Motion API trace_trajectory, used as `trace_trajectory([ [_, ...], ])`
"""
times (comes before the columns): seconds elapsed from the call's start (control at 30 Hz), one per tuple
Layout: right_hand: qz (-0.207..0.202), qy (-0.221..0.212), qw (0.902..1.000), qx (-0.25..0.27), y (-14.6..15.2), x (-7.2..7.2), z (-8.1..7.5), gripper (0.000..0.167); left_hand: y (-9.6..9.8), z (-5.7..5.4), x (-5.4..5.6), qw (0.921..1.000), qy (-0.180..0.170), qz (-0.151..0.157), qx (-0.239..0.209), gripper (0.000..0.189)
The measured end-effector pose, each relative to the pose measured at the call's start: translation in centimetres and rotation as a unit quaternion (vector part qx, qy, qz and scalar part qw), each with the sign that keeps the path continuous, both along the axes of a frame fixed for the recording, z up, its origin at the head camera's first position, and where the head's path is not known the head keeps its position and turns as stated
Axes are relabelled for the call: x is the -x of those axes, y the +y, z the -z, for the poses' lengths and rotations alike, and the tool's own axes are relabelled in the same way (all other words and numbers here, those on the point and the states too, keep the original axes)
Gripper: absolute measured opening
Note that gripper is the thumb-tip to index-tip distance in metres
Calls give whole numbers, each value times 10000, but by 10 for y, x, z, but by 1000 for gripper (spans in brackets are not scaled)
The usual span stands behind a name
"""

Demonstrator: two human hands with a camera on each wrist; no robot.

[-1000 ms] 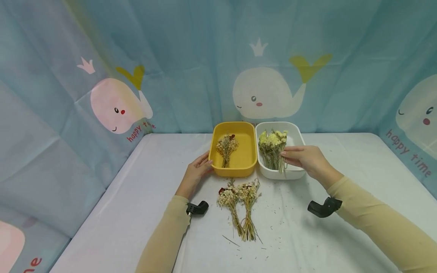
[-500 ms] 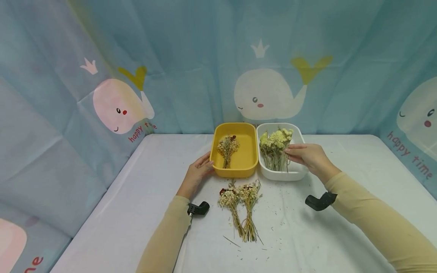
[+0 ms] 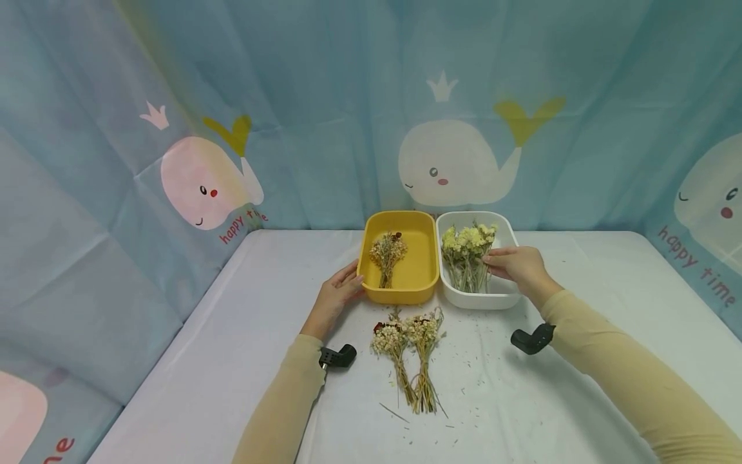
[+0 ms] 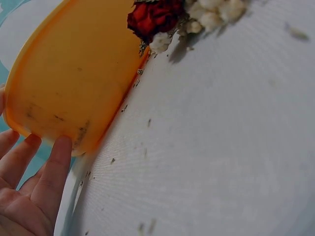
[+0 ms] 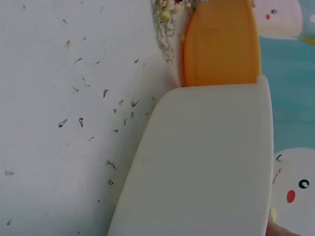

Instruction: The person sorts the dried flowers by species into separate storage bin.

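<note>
My left hand [image 3: 334,295] rests on the left side of a yellow bin [image 3: 423,258]. In the left wrist view its straight fingertips [image 4: 60,147] touch the bin's outer wall. A small bunch of dried flowers [image 3: 387,254] lies inside that bin. My right hand [image 3: 522,267] reaches over the white bin [image 3: 506,298] and pinches the stems of a yellow dried flower bunch. More yellow dried flowers [image 3: 456,258] lie at the left inside the white bin. In the right wrist view the white bin's wall [image 5: 202,157] hides most of this hand.
Two bunches of cream dried flowers, one [image 3: 391,338] with a dark red bloom and another [image 3: 426,335] beside it, lie on the white tablecloth [image 3: 510,406] before the bins. Loose stems and crumbs are scattered around them. A whale-print curtain [image 3: 324,161] hangs behind.
My right hand has moved slightly right and lower with the yellow bunch, whose stems no longer hang over the white bin's front rim. The left hand has stayed on the yellow bin.
</note>
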State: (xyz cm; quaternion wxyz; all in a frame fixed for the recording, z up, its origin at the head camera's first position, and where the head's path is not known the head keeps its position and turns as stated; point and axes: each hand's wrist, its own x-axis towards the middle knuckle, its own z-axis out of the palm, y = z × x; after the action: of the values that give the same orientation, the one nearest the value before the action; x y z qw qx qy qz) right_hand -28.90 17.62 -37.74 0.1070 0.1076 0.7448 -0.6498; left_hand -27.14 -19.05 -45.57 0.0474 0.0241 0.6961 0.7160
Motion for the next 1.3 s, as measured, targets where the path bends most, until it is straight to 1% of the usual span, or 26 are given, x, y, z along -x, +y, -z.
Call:
trace_trajectory([
  [0.17,77,-46,9998,-174,-3,1,3,52,0,0,0,10000,-63,-29,-13,54],
  [0.5,-27,-62,9982,-589,-4,7,10,49,-1,0,0,10000,-15,2,-84,54],
  [0.67,-81,-51,9979,-635,-6,8,12,48,-1,0,0,10000,-47,11,-60,54],
  [0.83,-19,-93,9959,-899,-6,9,15,47,0,0,0,10000,-31,1,-45,55],
  [1.03,22,-125,9942,-1065,-8,10,14,47,0,1,1,10000,-7,-35,-68,54],
  [1.3,23,-99,9934,-1138,-8,8,11,51,0,1,0,10000,14,11,-19,56],
])
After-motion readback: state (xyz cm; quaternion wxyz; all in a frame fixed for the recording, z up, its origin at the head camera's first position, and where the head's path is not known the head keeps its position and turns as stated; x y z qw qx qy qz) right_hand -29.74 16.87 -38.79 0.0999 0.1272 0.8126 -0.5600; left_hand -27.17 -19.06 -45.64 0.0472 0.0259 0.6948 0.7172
